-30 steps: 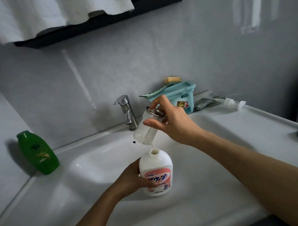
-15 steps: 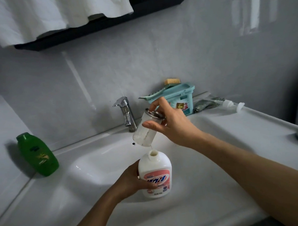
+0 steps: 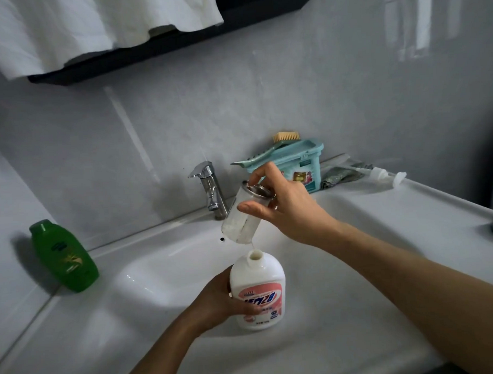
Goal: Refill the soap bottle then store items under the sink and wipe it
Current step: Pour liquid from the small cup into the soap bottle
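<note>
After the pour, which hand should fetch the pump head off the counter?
Right, probably. The pump head lies on the counter on that side, beyond the right hand, which must first put down the clear container. The left hand grips the white bottle, steadying it.

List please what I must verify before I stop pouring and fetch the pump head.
1. Left hand grips the white soap bottle upright: ok.
2. Right hand holds the clear container tilted above the bottle's open neck: ok.
3. Thin stream falls into the neck: ok.
4. Container drained: not ok, white residue shows inside.
5. Bottle's fill level: cannot tell, its wall is opaque.
6. Pump head lies on the counter beside the grey cloth: ok.
</note>
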Tool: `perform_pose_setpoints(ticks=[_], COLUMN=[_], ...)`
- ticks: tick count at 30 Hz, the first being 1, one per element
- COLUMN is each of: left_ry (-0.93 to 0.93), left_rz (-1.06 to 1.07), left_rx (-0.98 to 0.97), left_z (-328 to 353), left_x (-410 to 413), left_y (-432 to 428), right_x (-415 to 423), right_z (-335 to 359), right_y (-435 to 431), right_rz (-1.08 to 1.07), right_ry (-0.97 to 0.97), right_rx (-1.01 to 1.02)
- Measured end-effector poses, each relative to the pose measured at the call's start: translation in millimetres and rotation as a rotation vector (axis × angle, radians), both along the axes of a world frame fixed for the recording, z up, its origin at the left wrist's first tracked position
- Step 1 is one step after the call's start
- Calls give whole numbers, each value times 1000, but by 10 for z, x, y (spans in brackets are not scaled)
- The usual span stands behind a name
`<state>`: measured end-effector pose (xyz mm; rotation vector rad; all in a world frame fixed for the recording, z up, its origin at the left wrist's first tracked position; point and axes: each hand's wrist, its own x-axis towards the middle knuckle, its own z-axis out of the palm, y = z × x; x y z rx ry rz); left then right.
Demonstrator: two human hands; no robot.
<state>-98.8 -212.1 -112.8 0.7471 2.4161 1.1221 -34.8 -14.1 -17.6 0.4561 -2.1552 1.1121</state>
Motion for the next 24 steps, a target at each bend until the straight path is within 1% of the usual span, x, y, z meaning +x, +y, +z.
perform_pose_setpoints(ticks=[24], left_ry=[8], left_rz=[22], left_rx=[-23], left_z=[-12], left_x=[-6], left_y=[9], right_x=[-1], right_z=[19], right_y=[0], right_rz=[-13], right_ry=[27], right_rx=[-13])
